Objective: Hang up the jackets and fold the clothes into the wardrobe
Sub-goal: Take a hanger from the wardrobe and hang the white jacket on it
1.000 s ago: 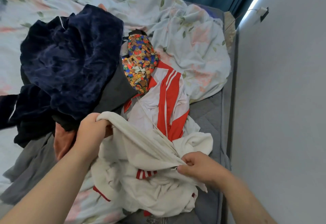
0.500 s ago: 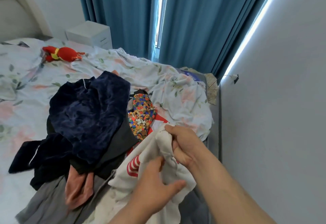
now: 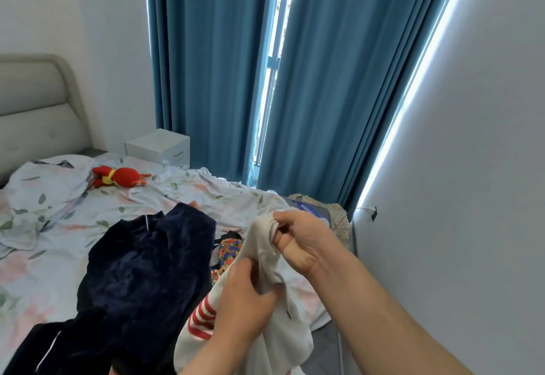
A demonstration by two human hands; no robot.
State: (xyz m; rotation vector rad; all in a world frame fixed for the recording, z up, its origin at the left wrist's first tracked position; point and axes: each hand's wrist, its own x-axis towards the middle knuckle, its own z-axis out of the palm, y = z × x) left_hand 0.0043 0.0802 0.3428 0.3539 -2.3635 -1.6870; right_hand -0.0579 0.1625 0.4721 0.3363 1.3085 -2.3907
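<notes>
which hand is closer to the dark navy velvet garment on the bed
Left. The left hand grips the white red-striped garment just right of the dark navy velvet garment; the right hand pinches that white cloth higher and farther right.

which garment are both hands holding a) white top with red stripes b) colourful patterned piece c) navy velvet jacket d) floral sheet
A: the left hand and the right hand both grip the white top, its red stripes showing beside the left wrist.
</notes>
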